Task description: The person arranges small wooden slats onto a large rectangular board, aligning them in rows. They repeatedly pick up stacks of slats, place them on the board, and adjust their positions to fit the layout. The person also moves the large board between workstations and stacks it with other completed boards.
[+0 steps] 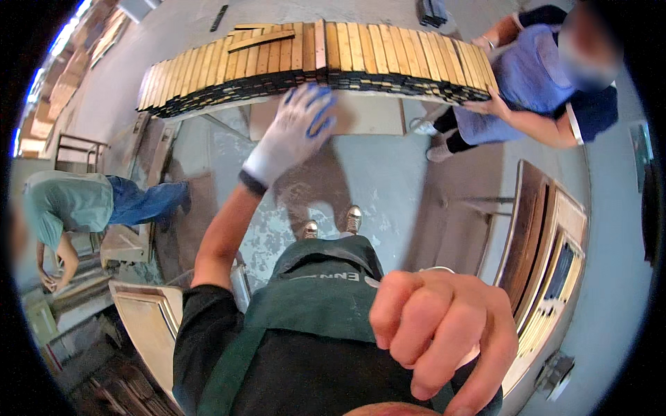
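My left hand (295,132), in a white glove with blue on its palm side, reaches forward with its fingers stretched out and slightly bent. It is nearest to the front edge of a long row of stacked wooden slats (374,48), light on top and black along their ends. Nothing shows in that hand. My bare right hand (444,333) is close in front of my chest, its fingers curled inward. Whatever it may hold is hidden. One loose slat (261,41) lies across the top of the row.
At the right end of the row, a co-worker in a blue apron (517,66) has hands on the slats. Another person in a green shirt (76,201) bends over at left. Wooden panels (534,243) stand on my right, and more panels (147,312) on my left.
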`<state>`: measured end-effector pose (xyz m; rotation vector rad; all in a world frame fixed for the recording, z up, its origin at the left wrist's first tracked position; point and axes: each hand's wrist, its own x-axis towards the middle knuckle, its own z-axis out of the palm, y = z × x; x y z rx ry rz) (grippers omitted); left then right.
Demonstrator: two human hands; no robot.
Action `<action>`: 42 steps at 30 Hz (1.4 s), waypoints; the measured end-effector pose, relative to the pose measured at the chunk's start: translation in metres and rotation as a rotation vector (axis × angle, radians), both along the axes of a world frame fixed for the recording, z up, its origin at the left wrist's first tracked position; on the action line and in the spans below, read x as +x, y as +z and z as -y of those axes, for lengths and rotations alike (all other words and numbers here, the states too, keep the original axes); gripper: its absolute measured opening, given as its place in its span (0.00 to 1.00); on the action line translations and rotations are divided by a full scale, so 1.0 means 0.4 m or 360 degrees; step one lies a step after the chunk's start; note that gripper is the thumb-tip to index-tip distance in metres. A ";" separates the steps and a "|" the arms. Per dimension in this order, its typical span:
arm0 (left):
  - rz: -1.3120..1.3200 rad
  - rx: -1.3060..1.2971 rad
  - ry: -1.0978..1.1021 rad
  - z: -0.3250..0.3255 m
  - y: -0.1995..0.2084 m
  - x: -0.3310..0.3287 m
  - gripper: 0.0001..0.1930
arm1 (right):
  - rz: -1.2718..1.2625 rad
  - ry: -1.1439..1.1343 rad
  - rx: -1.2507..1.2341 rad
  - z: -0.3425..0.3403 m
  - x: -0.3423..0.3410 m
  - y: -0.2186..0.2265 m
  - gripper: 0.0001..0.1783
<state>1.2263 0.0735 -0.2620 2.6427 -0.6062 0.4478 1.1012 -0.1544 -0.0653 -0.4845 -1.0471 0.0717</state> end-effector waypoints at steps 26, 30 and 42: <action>-0.0258 0.0680 0.0444 -0.012 -0.081 0.440 0.43 | -0.0662 -0.0695 -0.1532 0.098 0.497 -0.402 0.10; -0.0240 0.0349 0.0424 -0.074 -0.067 0.425 0.42 | -0.0395 -0.1294 -0.1712 -0.042 0.693 -0.463 0.08; -0.0259 0.0528 0.0587 -0.462 -0.047 0.486 0.36 | 0.0245 -0.1441 -0.2805 -0.364 1.141 -0.575 0.25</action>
